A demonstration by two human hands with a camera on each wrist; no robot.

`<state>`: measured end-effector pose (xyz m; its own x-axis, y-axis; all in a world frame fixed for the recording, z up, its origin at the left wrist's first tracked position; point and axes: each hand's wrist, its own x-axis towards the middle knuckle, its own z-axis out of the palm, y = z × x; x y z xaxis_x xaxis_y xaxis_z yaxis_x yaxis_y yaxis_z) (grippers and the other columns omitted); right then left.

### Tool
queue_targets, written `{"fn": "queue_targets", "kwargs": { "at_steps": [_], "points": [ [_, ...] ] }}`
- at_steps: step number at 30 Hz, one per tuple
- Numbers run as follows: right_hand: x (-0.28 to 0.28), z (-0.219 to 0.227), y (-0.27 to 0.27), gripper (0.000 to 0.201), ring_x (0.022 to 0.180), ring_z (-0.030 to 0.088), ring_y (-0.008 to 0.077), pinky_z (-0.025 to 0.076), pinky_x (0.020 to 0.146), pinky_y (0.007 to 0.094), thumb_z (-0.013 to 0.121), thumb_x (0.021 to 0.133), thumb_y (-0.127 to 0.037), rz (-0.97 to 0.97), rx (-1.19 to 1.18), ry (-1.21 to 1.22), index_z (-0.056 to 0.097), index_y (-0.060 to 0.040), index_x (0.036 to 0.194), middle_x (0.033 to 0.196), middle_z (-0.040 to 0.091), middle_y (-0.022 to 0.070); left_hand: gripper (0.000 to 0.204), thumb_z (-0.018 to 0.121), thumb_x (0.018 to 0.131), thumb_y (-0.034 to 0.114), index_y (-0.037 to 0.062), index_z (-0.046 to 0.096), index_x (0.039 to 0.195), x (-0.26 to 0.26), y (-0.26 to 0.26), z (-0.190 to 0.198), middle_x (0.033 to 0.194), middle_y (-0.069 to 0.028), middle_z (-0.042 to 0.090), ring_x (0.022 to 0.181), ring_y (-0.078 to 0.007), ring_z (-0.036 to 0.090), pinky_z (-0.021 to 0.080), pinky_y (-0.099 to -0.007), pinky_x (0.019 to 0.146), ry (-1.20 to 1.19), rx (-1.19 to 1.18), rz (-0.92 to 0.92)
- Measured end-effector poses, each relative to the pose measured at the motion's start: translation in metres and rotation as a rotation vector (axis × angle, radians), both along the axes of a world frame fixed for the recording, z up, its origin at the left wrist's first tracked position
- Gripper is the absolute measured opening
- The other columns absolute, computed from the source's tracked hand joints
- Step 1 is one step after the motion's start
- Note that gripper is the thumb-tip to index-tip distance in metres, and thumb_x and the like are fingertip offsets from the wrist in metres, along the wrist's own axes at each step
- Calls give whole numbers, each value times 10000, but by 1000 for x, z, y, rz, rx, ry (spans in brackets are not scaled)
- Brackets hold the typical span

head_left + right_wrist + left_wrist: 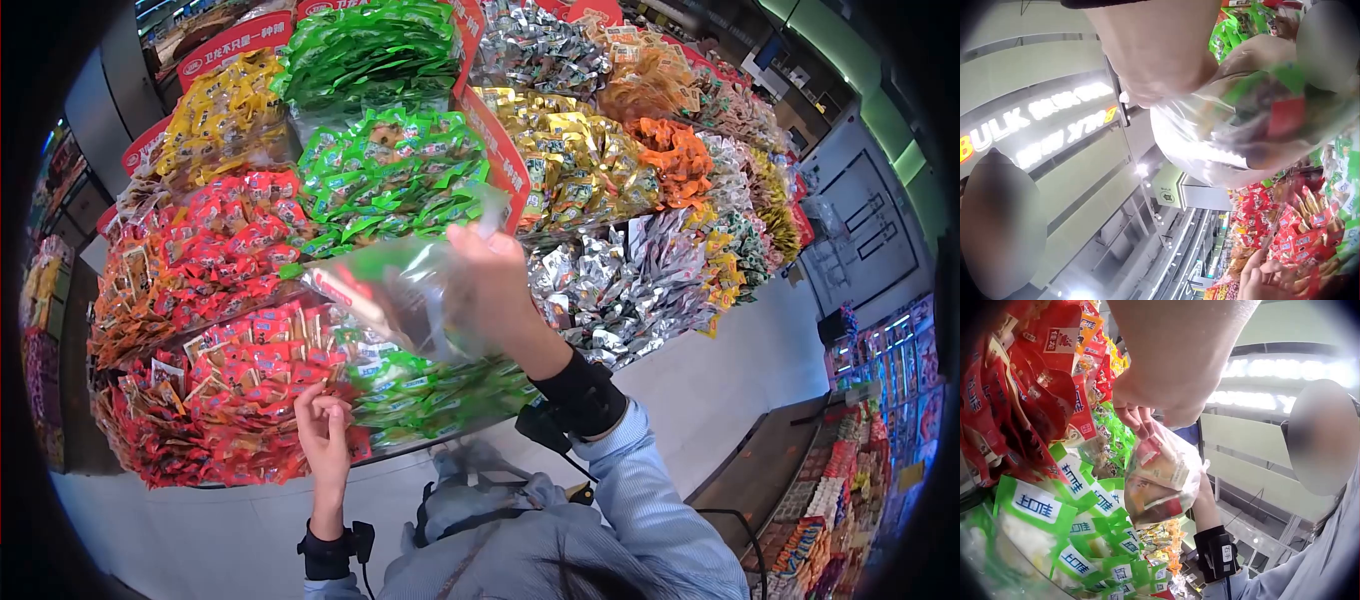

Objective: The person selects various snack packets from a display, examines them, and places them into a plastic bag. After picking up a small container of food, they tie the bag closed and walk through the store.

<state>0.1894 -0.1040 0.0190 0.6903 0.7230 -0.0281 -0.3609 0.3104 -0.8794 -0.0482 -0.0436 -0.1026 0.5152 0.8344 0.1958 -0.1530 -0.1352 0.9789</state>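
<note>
In the head view my right hand [492,285] grips a clear plastic bag [405,290], somewhat blurred, above the green packets [390,180]. Several packets show through the bag [1254,119] in the right wrist view, red and green among them. My left hand [325,435] hangs over the near edge of the red packets [250,400], its fingers loosely curled around nothing visible. The left wrist view has that hand [1163,381] in front of the bag [1163,478]; whether they touch cannot be told there.
Yellow packets [220,120] lie at the back left, gold [570,150] and silver ones [620,290] to the right. A red sign strip [495,150] rises between green and gold. Shelves of goods [840,490] stand at lower right, beyond pale floor [760,350].
</note>
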Motion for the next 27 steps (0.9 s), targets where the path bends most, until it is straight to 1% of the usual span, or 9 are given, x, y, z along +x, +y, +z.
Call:
{"fn": "queue_targets", "kwargs": {
  "at_steps": [3, 7, 10, 11, 14, 17, 20, 23, 27],
  "points": [
    [16, -16, -15, 153, 459, 425, 38, 324, 398, 202, 556, 795, -166, -140, 115, -12, 495, -107, 668, 582, 468, -51, 276, 458, 842, 46, 8, 371, 1102, 5, 0, -8, 751, -27, 486, 674, -85, 462, 390, -213, 625, 3, -35, -51],
    [13, 7, -53, 144, 516, 493, 87, 407, 471, 227, 537, 807, -175, -234, 20, 128, 506, -71, 712, 613, 499, -5, 270, 461, 841, 43, 8, 374, 1095, 16, -2, -16, 737, -25, 480, 672, -89, 463, 387, -218, 630, 8, -29, -100],
    [9, 20, -81, 147, 591, 520, 98, 421, 527, 237, 529, 814, -184, -223, 121, 128, 521, -53, 746, 650, 522, 13, 264, 463, 841, 42, 9, 380, 1089, 22, -3, -16, 730, -24, 477, 672, -89, 464, 386, -217, 625, 18, -26, -114],
    [21, 2, -92, 153, 657, 532, 110, 427, 579, 246, 517, 823, -196, -301, 104, 23, 529, -48, 783, 722, 551, 27, 261, 463, 840, 42, 10, 382, 1086, 24, -3, -15, 728, -24, 476, 671, -89, 464, 386, -217, 624, 23, -22, -115],
    [26, 8, -125, 153, 706, 528, 107, 423, 625, 248, 502, 830, -202, -398, 158, 180, 522, -52, 805, 774, 562, 28, 256, 463, 839, 38, 9, 388, 1082, 27, -4, -17, 730, -25, 478, 672, -89, 464, 386, -214, 619, 32, -1, -106],
    [38, 5, -169, 160, 717, 539, 130, 432, 645, 266, 489, 833, -208, -516, 148, 180, 515, -51, 826, 789, 565, 44, 249, 465, 836, 34, 7, 398, 1075, 32, -7, -18, 736, -28, 483, 677, -92, 466, 388, -214, 617, 42, -13, -108],
    [29, 27, -200, 197, 748, 550, 157, 443, 674, 296, 479, 833, -231, -831, 99, 63, 513, -40, 863, 813, 567, 68, 244, 463, 840, 45, 15, 404, 1075, 37, -11, -20, 750, -29, 487, 681, -89, 459, 376, -208, 610, 63, 5, -105],
    [46, 15, -262, 203, 797, 557, 173, 452, 733, 322, 497, 821, -251, -748, 217, 115, 521, -61, 891, 861, 574, 64, 241, 454, 847, 60, 28, 406, 1081, 45, -12, -14, 758, -28, 490, 672, -86, 450, 357, -201, 595, 76, 56, -107],
    [52, 8, -331, 242, 818, 555, 210, 442, 757, 344, 493, 828, -257, -933, 254, 156, 520, -39, 929, 890, 577, 80, 226, 459, 851, 77, 31, 423, 1069, 61, -21, -11, 762, -21, 487, 678, -84, 449, 353, -199, 594, 74, 120, -94]
  ]
}}
